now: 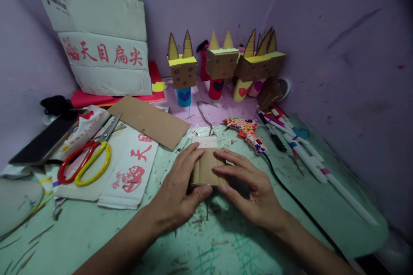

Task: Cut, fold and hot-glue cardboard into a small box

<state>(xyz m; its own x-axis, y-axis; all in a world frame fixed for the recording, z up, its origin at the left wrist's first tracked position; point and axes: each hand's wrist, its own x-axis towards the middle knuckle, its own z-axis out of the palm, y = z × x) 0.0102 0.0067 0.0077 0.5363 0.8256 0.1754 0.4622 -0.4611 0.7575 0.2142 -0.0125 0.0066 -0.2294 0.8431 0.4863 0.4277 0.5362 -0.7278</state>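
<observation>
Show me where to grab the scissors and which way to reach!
I'd hold the scissors by the red loop and the yellow loop, reaching from the near side with your left hand. The loops lie towards you, and the pointed blades aim away.

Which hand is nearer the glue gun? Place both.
Right. The right hand is in front of the glue gun; the left hand is farther, at the held cardboard's left side.

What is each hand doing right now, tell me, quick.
Left hand: closed around the left side of the small cardboard piece, holding it.
Right hand: loosely curled, fingers and thumb holding the piece's right side.
</observation>
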